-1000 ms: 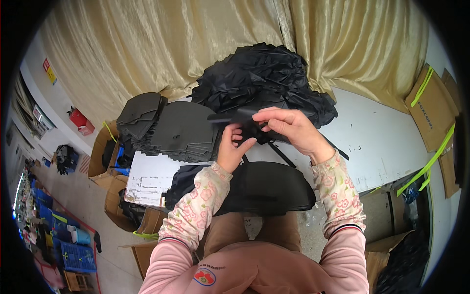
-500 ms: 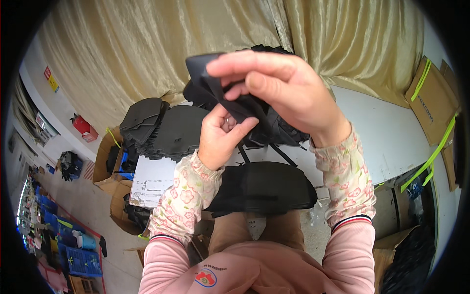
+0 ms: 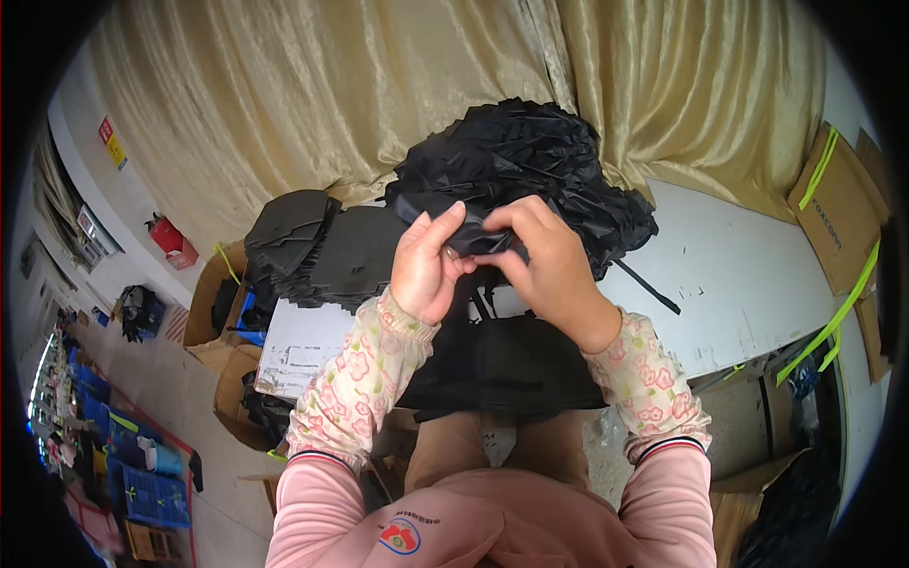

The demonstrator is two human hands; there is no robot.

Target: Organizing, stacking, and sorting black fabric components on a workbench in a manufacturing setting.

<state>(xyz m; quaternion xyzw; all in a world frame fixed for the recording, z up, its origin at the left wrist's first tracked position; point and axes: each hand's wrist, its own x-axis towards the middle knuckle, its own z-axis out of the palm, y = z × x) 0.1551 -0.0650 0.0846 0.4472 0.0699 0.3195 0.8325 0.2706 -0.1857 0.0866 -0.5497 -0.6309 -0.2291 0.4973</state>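
Observation:
In front of my chest, both hands hold a folded piece of black fabric (image 3: 481, 235) above the table. My left hand (image 3: 426, 265) pinches its left side, thumb on top. The right hand (image 3: 549, 265) grips the other side with bent fingers and thumb. Behind them rises a big heap of crumpled black fabric pieces (image 3: 530, 156), a strap trailing from its right. Stacks of flat black panels (image 3: 358, 254) lie to the left of the heap. Close to me, at the table's front edge above my legs, rests a wide black stack (image 3: 502, 369) with a curved outline.
The white table (image 3: 729, 275) runs to the right, with small dark scraps on it. Gold curtains (image 3: 284, 104) hang behind. Cardboard boxes (image 3: 232, 402) stand at the left table end. A cardboard sheet (image 3: 833, 208) with yellow-green strips leans at the right.
My right hand has come down and closed on the fabric, having been raised and spread over it. The fabric is now lower and more folded, uncovering the heap behind.

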